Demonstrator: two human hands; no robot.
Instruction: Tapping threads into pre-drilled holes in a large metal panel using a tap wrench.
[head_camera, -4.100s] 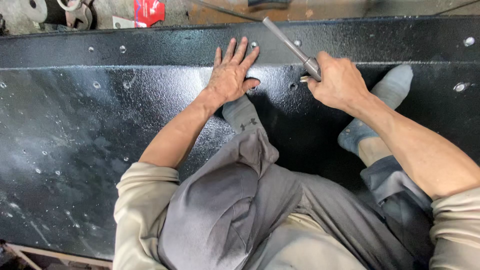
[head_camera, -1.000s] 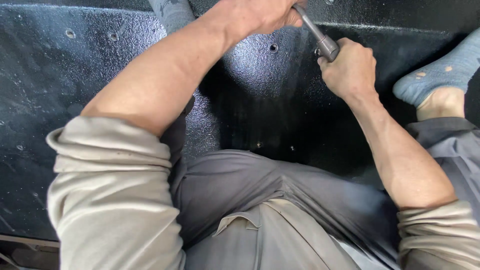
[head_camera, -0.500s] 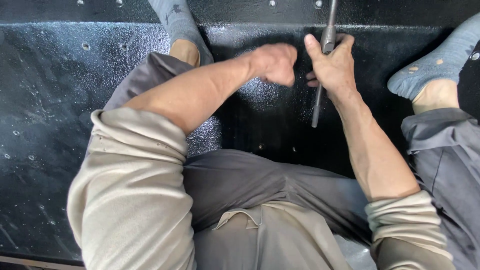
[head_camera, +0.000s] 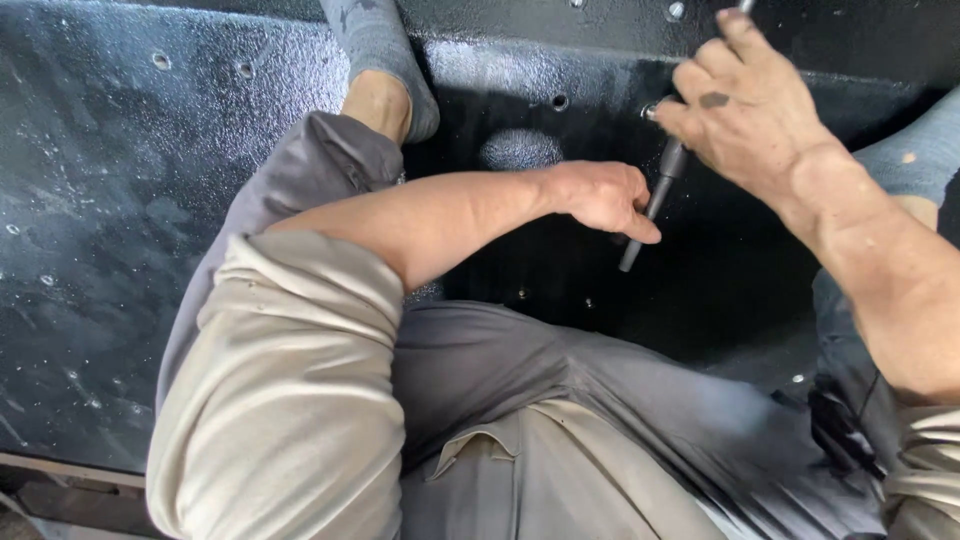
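Note:
I sit on a large black metal panel (head_camera: 120, 200) with small holes in it. My right hand (head_camera: 745, 105) is closed around the upper part of a long dark metal tool handle (head_camera: 652, 205), which slants down and to the left over the panel. Its top end sticks out above my fingers at the frame's upper edge. My left hand (head_camera: 600, 198) is curled into a loose fist right beside the lower part of the handle, with the thumb close to it. A small bolt or fitting (head_camera: 650, 110) shows on the panel by my right fingers.
My legs in grey trousers (head_camera: 600, 400) spread across the panel, with a grey-socked foot (head_camera: 380, 50) at the top middle and another (head_camera: 915, 150) at the right edge. Several holes (head_camera: 560, 102) dot the panel. Its near edge (head_camera: 60, 465) runs along the bottom left.
The view has shifted down and closer. My right hand has swung the tool handle from a steep slant to lower and leftward, and my left hand came off the panel and curled up beside the handle.

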